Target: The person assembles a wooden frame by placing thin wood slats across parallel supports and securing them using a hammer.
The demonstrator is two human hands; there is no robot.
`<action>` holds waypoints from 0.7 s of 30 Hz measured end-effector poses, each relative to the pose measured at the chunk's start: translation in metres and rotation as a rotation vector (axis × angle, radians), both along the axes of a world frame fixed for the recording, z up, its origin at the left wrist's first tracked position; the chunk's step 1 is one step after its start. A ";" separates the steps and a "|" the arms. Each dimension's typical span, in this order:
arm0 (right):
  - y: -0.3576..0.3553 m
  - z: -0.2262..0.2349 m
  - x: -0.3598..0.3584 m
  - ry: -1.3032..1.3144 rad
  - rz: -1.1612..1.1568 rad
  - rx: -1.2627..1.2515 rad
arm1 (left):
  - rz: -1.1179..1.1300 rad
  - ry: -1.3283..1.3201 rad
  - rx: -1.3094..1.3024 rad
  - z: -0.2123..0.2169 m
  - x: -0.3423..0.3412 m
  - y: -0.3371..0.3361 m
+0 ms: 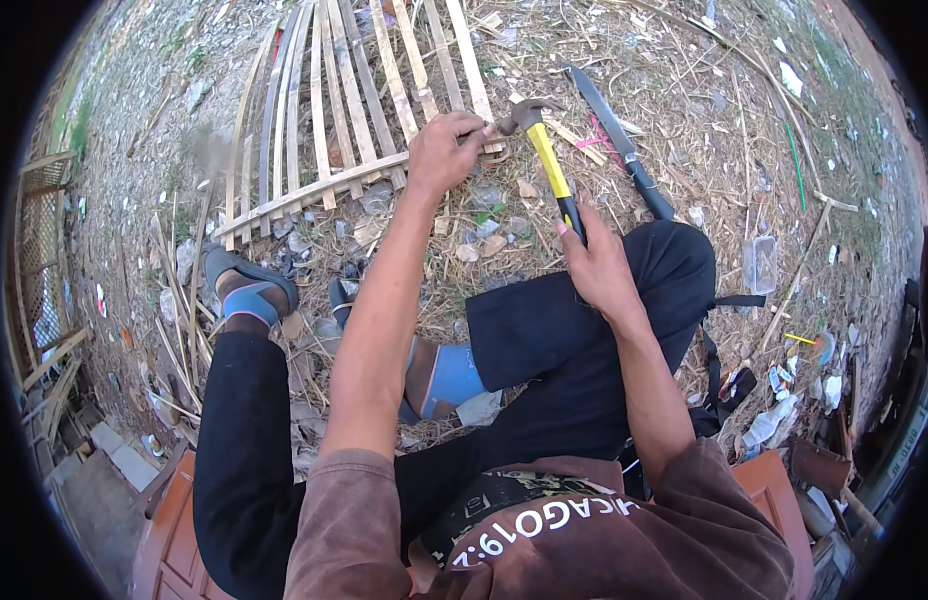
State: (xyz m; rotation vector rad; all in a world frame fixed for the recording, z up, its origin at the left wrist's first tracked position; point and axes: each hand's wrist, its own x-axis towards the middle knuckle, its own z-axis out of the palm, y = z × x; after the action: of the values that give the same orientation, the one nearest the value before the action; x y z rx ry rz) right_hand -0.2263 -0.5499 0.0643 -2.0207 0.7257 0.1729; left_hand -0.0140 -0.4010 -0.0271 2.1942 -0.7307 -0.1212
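My right hand (599,262) is wrapped round the lower handle of a claw hammer (550,160) with a yellow and black grip. The hammer's head reaches the fingertips of my left hand (446,152), at the end of a wooden slat. Those fingers are pinched together; whatever they hold is too small to make out. Beneath and to the left lies a slatted wooden panel (329,95), its narrow strips laid side by side across a crosspiece (314,193). A long knife (606,115) with a black handle rests on the ground right of the hammer.
Pink string (601,143) and wood scraps lie beside the knife. Stones, straw and litter cover the ground. A clear plastic container (759,265) sits at the right. My bent legs and sandalled feet are below the panel. Loose thin sticks (174,300) lie at the left.
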 end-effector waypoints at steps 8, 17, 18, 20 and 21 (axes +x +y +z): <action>0.000 0.000 0.000 -0.019 0.024 -0.008 | 0.058 0.074 0.073 0.009 -0.004 -0.006; 0.002 -0.003 -0.002 -0.041 0.020 -0.009 | 0.076 0.126 0.089 0.005 -0.001 -0.004; 0.001 -0.004 -0.002 -0.043 0.017 -0.014 | 0.072 0.135 0.082 0.006 -0.002 -0.005; 0.001 -0.005 -0.002 -0.044 0.014 -0.019 | 0.078 0.128 0.082 0.007 -0.003 -0.006; 0.001 -0.006 -0.002 -0.044 0.013 -0.022 | 0.085 0.123 0.084 0.007 -0.003 -0.006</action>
State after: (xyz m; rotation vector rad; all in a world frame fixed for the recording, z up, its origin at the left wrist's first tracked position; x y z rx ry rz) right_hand -0.2286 -0.5488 0.0585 -2.0440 0.6893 0.1282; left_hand -0.0172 -0.4071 -0.0205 2.2712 -0.5722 -0.2444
